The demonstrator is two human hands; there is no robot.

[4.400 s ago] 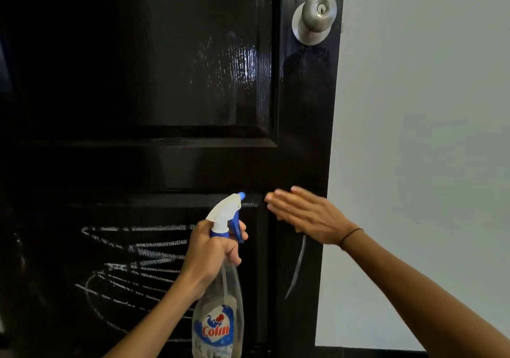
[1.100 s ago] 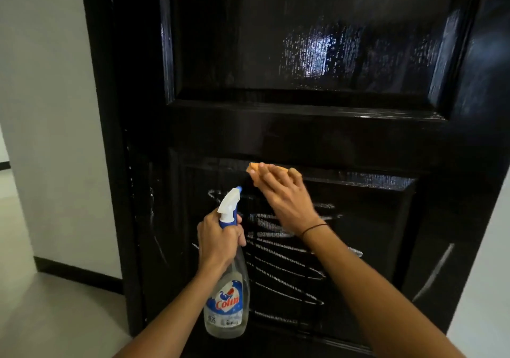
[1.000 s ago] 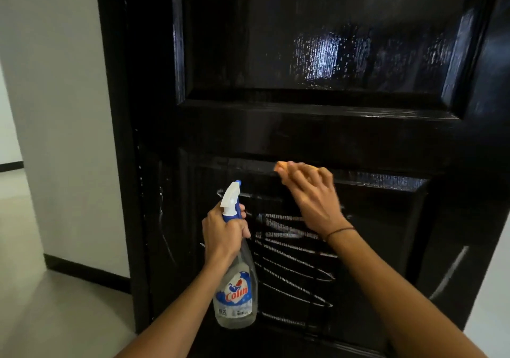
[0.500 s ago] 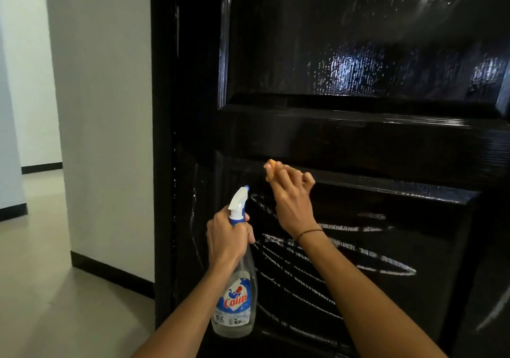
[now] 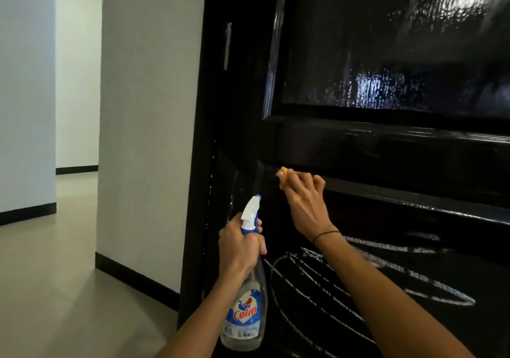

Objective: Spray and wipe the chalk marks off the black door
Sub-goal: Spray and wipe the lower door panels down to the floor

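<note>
The black door (image 5: 386,142) fills the right of the view, its glossy raised panels catching glare, with the white wall (image 5: 149,137) and pale floor (image 5: 55,288) of a corridor open to the left. White chalk marks (image 5: 358,280) loop across the lower panel, not yet wiped, and fainter streaks run down the door's left edge. The spray bottle (image 5: 244,310), clear with a blue label, hangs upright in the left hand (image 5: 240,250), whose fingers are wrapped round its neck below the white trigger head. The right hand (image 5: 305,200) has its fingers curled over a small orange cloth or sponge (image 5: 283,173), pressed at the upper left corner of the lower panel, just under the moulded ledge.

The likely trouble is the moulding: the cloth could ride over the recessed edge and leave chalk in the groove, or drag chalk into a smear on the wet gloss. The nozzle sits close to the right wrist, so a spray now would probably hit the arm. There is free panel to the right and downward for wiping strokes; leftward, the door edge comes quickly.
</note>
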